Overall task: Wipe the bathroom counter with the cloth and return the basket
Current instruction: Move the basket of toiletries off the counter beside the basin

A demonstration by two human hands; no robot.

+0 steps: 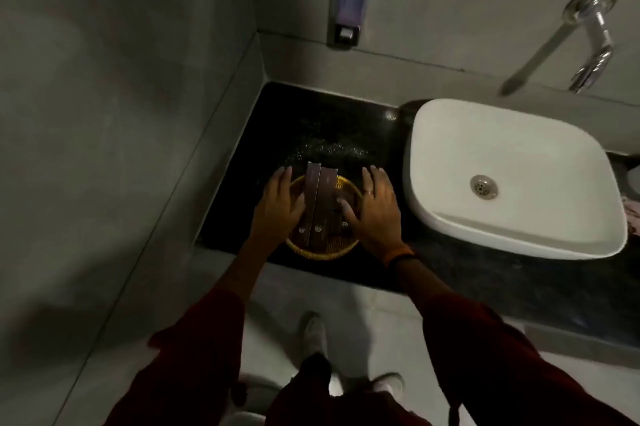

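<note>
Holding the woven basket [323, 251] from both sides, I have the left hand [277, 207] flat against its left rim and the right hand [375, 209] against its right rim, fingers spread and curved round it, as it sits near the front edge of the black bench [311, 114]. I judge the step goes best if I keep it level so the upright brown boxes [320, 204] inside don't tip. Open room lies behind, toward the wall corner, with the white sink [512, 176] just beside on the right; I cannot make out the cloth.
</note>
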